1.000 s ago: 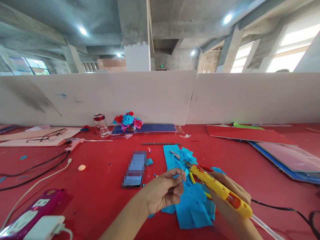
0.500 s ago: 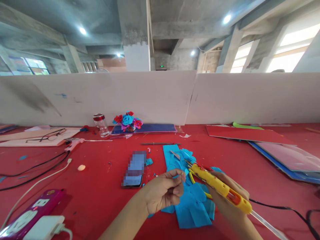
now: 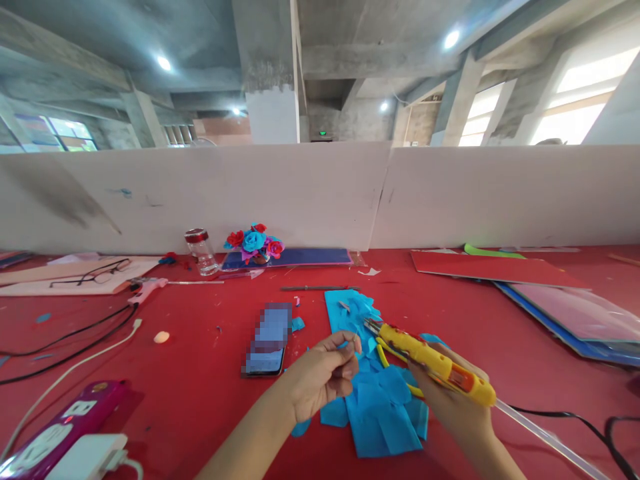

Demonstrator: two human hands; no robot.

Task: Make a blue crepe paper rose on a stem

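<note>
My right hand (image 3: 457, 383) is wrapped round a yellow hot glue gun (image 3: 435, 360), its nozzle aimed left and away from me. A clear glue stick (image 3: 545, 437) sticks out of its back end. To the left, my left hand (image 3: 327, 377) is closed in a pinch of thumb and forefinger; what it holds, if anything, is too small to make out. Beneath both hands lie cut pieces of blue crepe paper (image 3: 383, 417). Yellow-handled scissors (image 3: 383, 355) rest on the paper, partly hidden by the glue gun.
A phone (image 3: 270, 340) lies left of the paper. Further back stand a paper flower bunch (image 3: 255, 241) and a glass jar (image 3: 201, 253). A purple power strip (image 3: 75, 417) sits front left, near a pink glue gun (image 3: 147, 290). Coloured sheets (image 3: 500, 268) are stacked at right.
The glue gun and my right hand have shifted slightly left and down. My left hand, still pinched, has moved a little left and up.
</note>
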